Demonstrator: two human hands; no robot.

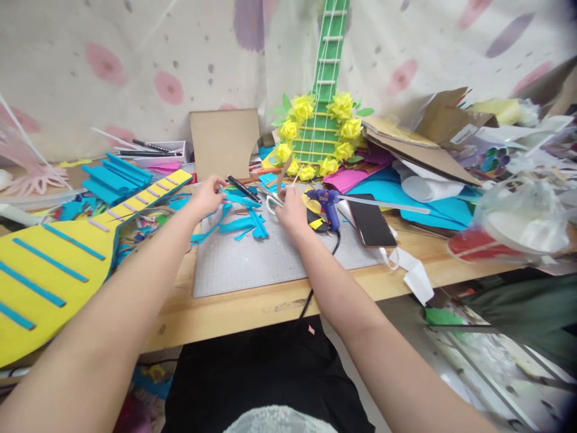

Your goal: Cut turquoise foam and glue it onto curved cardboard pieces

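My left hand [208, 196] hovers at the left end of the blue paper scraps, its fingers loosely curved and apart, with nothing visible between them. Close to its fingertips lies a black marker pen [243, 189]. Blue paper strips [238, 225] are strewn over the grey cutting mat [252, 264]. My right hand [292, 211] is closed at the mat's far side, beside a narrow brown strip [283, 173]; what its fingers grip is hidden. Just right of it stands a purple glue gun [330, 207] with a clear glue stick [387, 205] sticking out behind.
A green paper guitar [318, 126] with yellow flowers leans at the back. A yellow guitar shape [58, 258] lies left. A phone [372, 221] and a bagged red-and-white container [509, 231] are right. Cardboard [225, 144] stands behind; a black cord [308, 300] hangs over the edge.
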